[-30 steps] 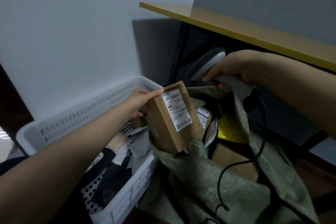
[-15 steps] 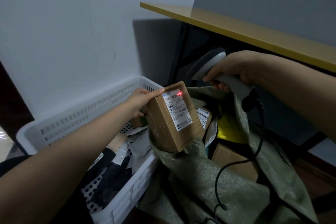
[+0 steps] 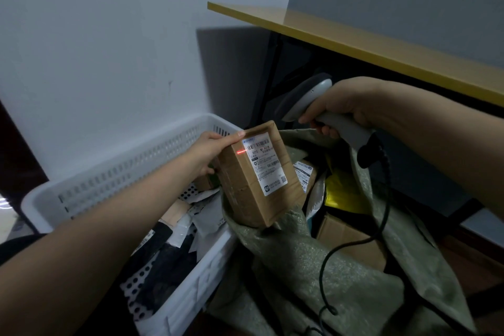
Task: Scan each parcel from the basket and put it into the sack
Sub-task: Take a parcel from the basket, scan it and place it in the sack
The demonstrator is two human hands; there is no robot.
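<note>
Sack (image 3: pixel 313 267) already has several parcels, basket (image 3: pixel 90 185) still plenty. Left hand (image 3: pixel 210 150) gripping box (image 3: pixel 256 174), right hand (image 3: pixel 343 106) gripping scanner (image 3: pixel 308 97), beam on label edge.

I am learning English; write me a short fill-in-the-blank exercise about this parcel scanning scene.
The right hand grips a grey ____.
The left hand holds the cardboard parcel at the mouth of the green ____.
The line of light on the parcel is ____.
The plastic basket is ____.
Missing words: scanner, sack, red, white.
</note>
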